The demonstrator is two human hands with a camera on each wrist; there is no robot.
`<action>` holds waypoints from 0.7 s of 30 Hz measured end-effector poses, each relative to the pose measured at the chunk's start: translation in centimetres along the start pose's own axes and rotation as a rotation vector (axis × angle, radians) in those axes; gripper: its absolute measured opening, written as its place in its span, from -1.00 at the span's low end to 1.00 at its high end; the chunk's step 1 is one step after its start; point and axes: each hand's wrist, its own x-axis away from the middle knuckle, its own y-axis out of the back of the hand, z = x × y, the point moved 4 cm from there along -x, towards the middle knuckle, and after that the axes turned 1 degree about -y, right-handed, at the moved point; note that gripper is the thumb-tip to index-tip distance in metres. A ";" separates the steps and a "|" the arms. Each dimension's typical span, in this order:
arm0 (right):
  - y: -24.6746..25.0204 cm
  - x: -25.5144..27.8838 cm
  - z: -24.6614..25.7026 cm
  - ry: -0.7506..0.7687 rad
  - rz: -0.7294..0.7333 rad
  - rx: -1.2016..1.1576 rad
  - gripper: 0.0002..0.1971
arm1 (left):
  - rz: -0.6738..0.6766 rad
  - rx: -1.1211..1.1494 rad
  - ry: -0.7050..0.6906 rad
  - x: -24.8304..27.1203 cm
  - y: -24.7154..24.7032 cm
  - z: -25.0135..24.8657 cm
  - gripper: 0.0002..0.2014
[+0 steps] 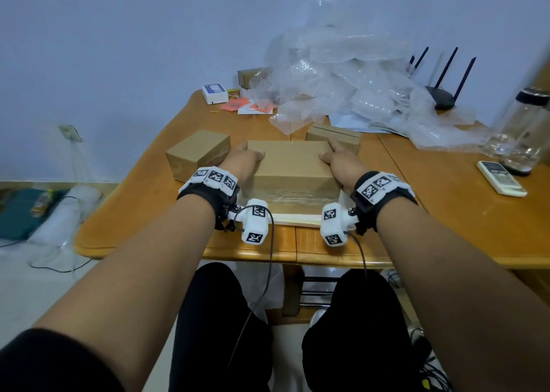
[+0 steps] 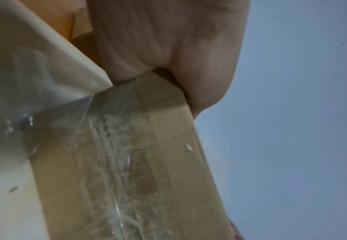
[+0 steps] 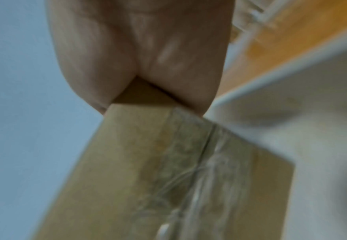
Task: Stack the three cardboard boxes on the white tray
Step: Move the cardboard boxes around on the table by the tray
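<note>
A large cardboard box [image 1: 293, 165] with clear tape along its near face stands on the white tray [image 1: 294, 217] at the table's front middle. My left hand [image 1: 244, 159] grips its left end, thumb on top. My right hand [image 1: 339, 161] grips the right end the same way. In the left wrist view the palm [image 2: 168, 40] presses the box [image 2: 148, 162] beside the tray's rim [image 2: 14, 81]. The right wrist view shows the palm [image 3: 144, 48], the box [image 3: 137, 162] and the tray [image 3: 312, 121]. A smaller box [image 1: 198, 153] stands on the table to the left. Another small box [image 1: 333, 135] stands behind the right hand.
Crumpled bubble wrap [image 1: 357, 88] covers the far right of the wooden table [image 1: 446, 213]. A clear bottle [image 1: 523, 129] and a remote control [image 1: 501, 178] are at the right. A router [image 1: 440, 94], a white packet [image 1: 215, 93], a further small box [image 1: 250, 77] and red papers [image 1: 250, 105] lie at the back.
</note>
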 end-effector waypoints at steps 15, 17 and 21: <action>-0.3 0.6 -2.3 -0.096 0.014 -0.578 -0.45 | 0.155 0.677 0.290 0.3 -1.0 3.9 -0.34; 0.0 1.5 -2.4 -0.169 0.000 -0.667 -0.70 | -0.007 0.548 0.108 0.3 0.5 3.9 -0.57; 3.0 2.1 -4.1 -0.165 -0.304 -0.713 -0.84 | -0.269 -0.149 -0.298 0.7 3.6 3.9 -0.64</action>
